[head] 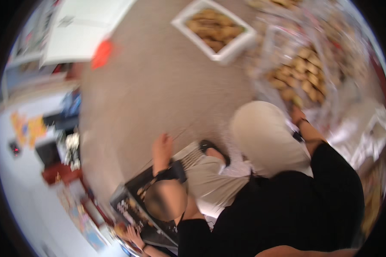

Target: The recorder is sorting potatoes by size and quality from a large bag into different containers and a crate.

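Observation:
At the mouth of a clear plastic bag, my right hand [298, 116] touches or reaches the lowest of several light-brown, potato-like root pieces [304, 75]; blur hides whether its fingers are closed on one. My left hand [162, 146] is over the brown floor, beyond a dark printed box; its fingers look curled, but I cannot tell whether anything is inside them. A white foam box [217, 57] at the top holds more brown root pieces [215, 29].
Large clear plastic bags [347, 61] of similar pieces line the right. A dark printed box [148, 221] stands at lower left, with another person's hand [135, 236] beside it. A red-orange thing [102, 54] lies near a white cabinet or table [80, 29].

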Demonstrator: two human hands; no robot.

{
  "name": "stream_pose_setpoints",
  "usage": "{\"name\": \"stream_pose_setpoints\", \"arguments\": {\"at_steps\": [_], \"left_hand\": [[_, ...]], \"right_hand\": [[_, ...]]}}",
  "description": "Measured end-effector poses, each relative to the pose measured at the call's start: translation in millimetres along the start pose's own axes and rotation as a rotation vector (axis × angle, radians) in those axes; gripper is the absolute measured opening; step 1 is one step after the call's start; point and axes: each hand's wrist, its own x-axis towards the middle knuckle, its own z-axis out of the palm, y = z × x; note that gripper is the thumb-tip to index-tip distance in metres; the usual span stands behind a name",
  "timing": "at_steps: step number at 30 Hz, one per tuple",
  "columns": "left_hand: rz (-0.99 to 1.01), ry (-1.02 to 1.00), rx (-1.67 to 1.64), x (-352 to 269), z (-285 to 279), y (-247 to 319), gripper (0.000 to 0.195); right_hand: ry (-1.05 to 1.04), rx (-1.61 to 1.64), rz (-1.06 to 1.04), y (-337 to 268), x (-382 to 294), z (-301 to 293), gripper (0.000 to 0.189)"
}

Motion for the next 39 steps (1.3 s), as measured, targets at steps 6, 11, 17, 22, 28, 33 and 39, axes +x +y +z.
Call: {"name": "stream_pose_setpoints", "arguments": {"at_steps": [6,11,17,22,28,33,39], "left_hand": [[0.0,-0.102,-0.083,15,5,14,0.027],[-0.056,-0.129,-0.093,24,9,20,0.029],[-0.048,-0.14,-0.152,33,12,32,0.029],[-0.03,-0.145,-0.099,42,15,39,0.029],[-0.013,-0.15,-0.036,45,15,46,0.029],[-0.011,-0.138,-0.09,46,16,46,0.028],[-0.038,-0.147,-0.057,46,13,46,0.028]], "right_hand": [[-0.045,-0.074,0.081,-26,-20,-38,0.03],[-0.099,-0.101,0.123,-41,-21,-51,0.032],[-0.177,-0.103,0.17,-43,-8,-53,0.042],[-0.241,-0.14,0.159,-42,5,-49,0.038],[-0.438,-0.252,0.351,-61,26,-41,0.028],[-0.479,-0.266,0.353,-63,31,-40,0.033],[-0.461,-0.313,0.33,-63,32,-41,0.035]]}}
